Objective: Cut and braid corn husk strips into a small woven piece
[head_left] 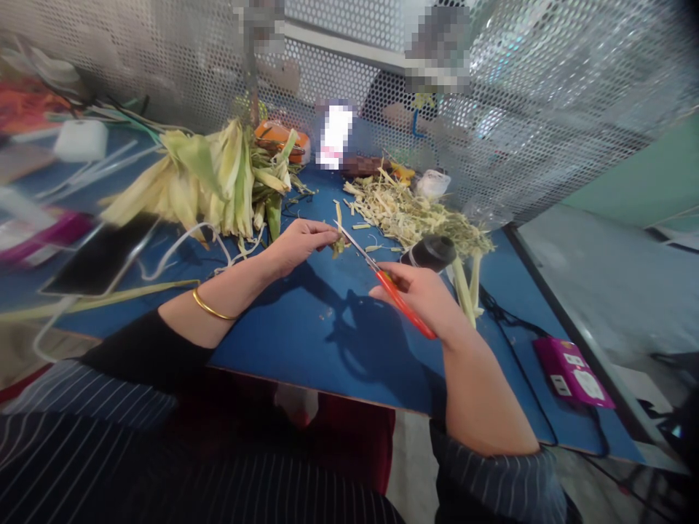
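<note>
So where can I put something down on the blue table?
Try the nearly bare blue tabletop between the left forearm and right forearm, from its front edge to the red-handled metal scissors. Behind, it's crowded with pale-green leafy husks and shredded yellowish husk; left, around the black-screened phone, too.

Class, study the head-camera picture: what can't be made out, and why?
All in the head view:
Small plant piece: gripped part, covered by the left hand.
Scissors: part of the handle, hidden by the right hand.
Bright panel: its content, masked by pixelation.
Magenta object: blurred, and cut off by the left edge.
</note>
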Tool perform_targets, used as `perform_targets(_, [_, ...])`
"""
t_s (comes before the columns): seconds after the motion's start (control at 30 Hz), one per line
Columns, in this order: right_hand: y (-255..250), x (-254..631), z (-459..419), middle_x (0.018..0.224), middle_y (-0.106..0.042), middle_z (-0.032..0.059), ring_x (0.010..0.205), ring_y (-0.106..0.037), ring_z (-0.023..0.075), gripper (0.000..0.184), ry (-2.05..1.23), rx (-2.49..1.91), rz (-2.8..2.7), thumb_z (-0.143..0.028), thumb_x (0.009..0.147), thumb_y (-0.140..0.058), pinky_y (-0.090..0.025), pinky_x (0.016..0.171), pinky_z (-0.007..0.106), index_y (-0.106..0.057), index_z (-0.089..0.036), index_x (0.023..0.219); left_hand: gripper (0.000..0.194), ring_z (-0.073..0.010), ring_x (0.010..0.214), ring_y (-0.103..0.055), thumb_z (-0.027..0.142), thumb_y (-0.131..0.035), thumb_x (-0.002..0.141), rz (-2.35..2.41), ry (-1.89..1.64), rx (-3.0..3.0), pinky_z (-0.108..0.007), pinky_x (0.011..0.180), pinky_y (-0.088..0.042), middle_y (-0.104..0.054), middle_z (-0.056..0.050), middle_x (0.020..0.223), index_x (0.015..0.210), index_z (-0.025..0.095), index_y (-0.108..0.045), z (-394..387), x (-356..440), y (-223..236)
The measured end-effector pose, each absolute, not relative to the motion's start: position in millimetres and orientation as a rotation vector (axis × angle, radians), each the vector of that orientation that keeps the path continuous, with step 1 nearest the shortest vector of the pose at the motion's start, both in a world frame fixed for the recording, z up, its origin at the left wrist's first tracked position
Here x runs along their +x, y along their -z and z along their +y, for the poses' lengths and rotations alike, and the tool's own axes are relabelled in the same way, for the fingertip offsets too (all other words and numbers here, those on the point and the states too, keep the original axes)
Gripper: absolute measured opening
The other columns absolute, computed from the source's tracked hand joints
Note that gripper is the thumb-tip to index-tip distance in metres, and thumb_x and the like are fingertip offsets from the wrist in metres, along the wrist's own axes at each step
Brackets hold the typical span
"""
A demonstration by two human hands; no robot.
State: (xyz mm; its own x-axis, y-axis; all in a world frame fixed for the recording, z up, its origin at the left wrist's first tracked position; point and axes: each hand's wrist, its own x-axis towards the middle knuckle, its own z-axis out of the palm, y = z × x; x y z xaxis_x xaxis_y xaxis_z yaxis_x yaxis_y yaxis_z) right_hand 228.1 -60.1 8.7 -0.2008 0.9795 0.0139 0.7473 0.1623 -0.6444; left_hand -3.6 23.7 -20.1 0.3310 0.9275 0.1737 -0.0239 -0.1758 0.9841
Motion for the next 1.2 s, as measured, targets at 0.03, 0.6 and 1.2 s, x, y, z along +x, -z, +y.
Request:
perform_targets(0.03, [-9,228,-60,0.087,-0.071,0.0044,0.071,-0.062,0.0187,0.048,-0.751,-1.63,-2.007,-0.05,0.073,-0.068,-0.047,0.062,0.03,-0.067,-0.022,0.112,0.015,-0.0101,0.056,-0.042,0.029,-0.065,0.074,0.864,-1.055,1.502,-0.024,0.057,-0.032,-0.062,-0.001,0.061,0.071,0.018,-0.076,24,-4,20])
perform_targets(0.6, [-16,222,-63,0.071,-0.065,0.0003,0.059,-0.053,0.0137,0.045,-0.783,-1.674,-2.012,-0.055,0.072,-0.065,-0.04,0.055,0.026,-0.071,-0.02,0.099,0.014,-0.0104,0.058,-0.042,0.028,-0.066,0.071,0.884,-1.0,1.484,-0.025,0.059,-0.032,-0.062,-0.001,0.061,0.071,0.017,-0.076,23,-3,20])
perform_targets(1.2, [1,214,-54,0.084,-0.07,0.0094,0.07,-0.064,0.0258,0.05,0.006,-2.109,-2.18,-0.055,0.078,-0.057,-0.037,0.056,0.031,-0.058,-0.021,0.115,0.01,-0.0075,0.061,-0.058,0.019,-0.068,0.076,0.825,-0.963,0.825,-0.02,0.059,-0.043,-0.065,-0.002,0.077,0.084,0.013,-0.066,21,0,15])
